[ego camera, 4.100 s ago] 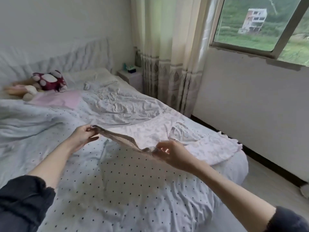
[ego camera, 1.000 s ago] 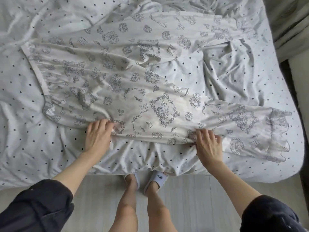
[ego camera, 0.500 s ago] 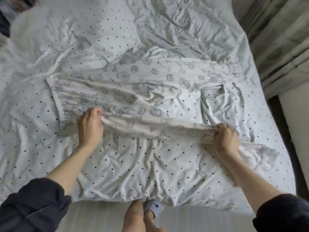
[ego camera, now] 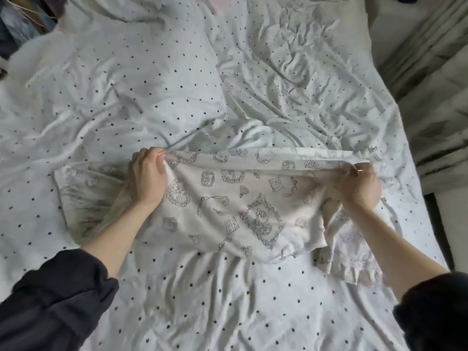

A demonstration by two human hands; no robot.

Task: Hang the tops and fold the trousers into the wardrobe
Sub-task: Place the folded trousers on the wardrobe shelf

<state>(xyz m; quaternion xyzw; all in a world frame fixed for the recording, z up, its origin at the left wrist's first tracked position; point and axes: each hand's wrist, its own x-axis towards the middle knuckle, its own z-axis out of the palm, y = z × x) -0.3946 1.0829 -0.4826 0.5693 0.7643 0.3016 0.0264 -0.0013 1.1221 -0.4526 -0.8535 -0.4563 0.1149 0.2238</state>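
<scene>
- Spread across the middle of the bed, the printed pyjama trousers [ego camera: 228, 211] are pale cream with grey line drawings of frames, bows and books; one layer is folded over the other, and a frilled leg end lies at the right, near the bed's edge.
- At the left, the gathered waist part of the trousers lies flat on the bedding, past the left forearm.
- Left hand [ego camera: 148, 177] is clenched on the upper folded edge of the trousers, its fingers [ego camera: 144, 154] curled over the cloth.
- Right hand [ego camera: 362, 186] pinches the same upper edge further right, fingers closed on the fabric, so the edge runs taut between the two hands.
- Both forearms are bare, with dark sleeves [ego camera: 55, 297] pushed up toward the elbows.
- Beneath everything lies a rumpled white bedsheet [ego camera: 177, 84] with small black dots.
- Curtains [ego camera: 435, 79] hang at the far right, beside the bed.
</scene>
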